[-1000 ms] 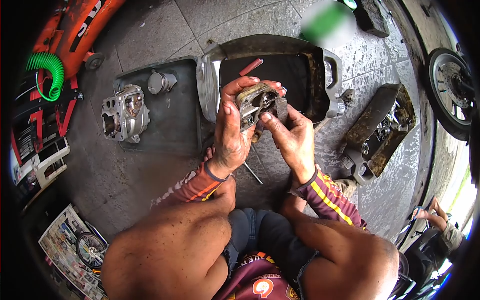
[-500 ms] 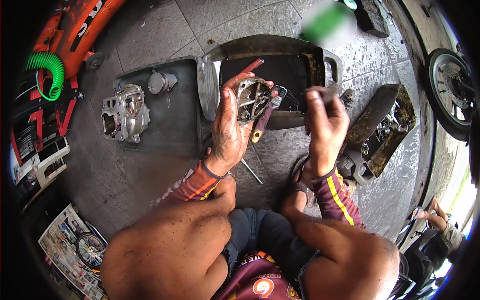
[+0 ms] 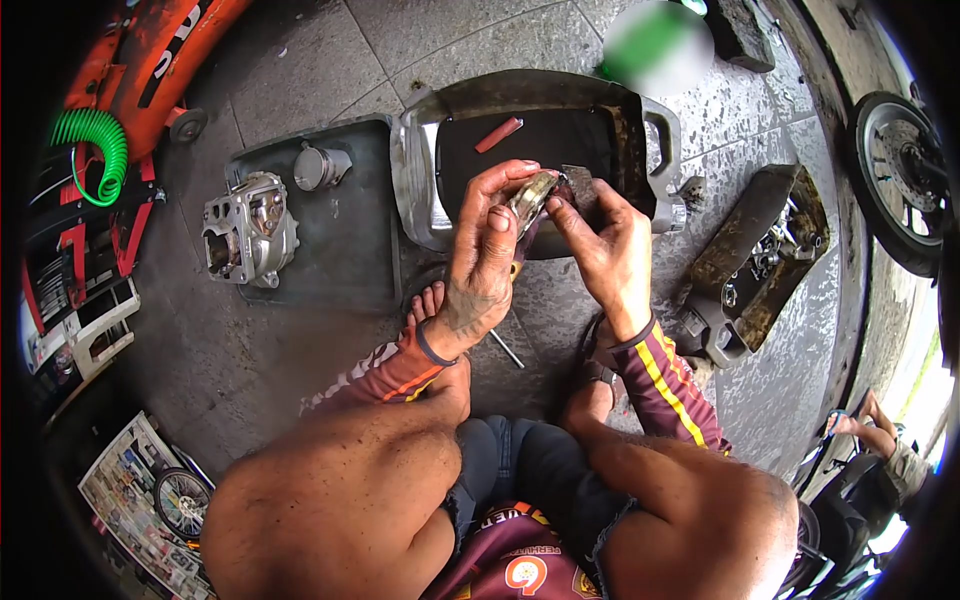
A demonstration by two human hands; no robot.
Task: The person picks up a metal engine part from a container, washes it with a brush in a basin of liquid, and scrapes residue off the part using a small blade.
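Observation:
My left hand (image 3: 483, 255) is wrapped round a small metal engine cover (image 3: 531, 202), which is tilted nearly edge-on. Close against the cover's right side, my right hand (image 3: 607, 250) pinches a dark, flat piece (image 3: 579, 187), perhaps sandpaper or a scraper. Behind both hands lies a large grey plastic tray (image 3: 420, 170) with a red-handled object (image 3: 499, 135) in it. Part of a yellowish handle end (image 3: 515, 270) shows below the cover, mostly hidden by my left hand.
At left, a dark tray (image 3: 345, 285) holds an engine cylinder head (image 3: 252, 230) and a piston (image 3: 322, 166). A long container (image 3: 745, 210) of metal parts stands at right. A thin metal rod (image 3: 506, 347) lies on the floor. Another person's leg (image 3: 868, 432) shows far right.
My right hand has come back left to the cover with the flat piece. My left hand has turned the cover from its open face to nearly edge-on.

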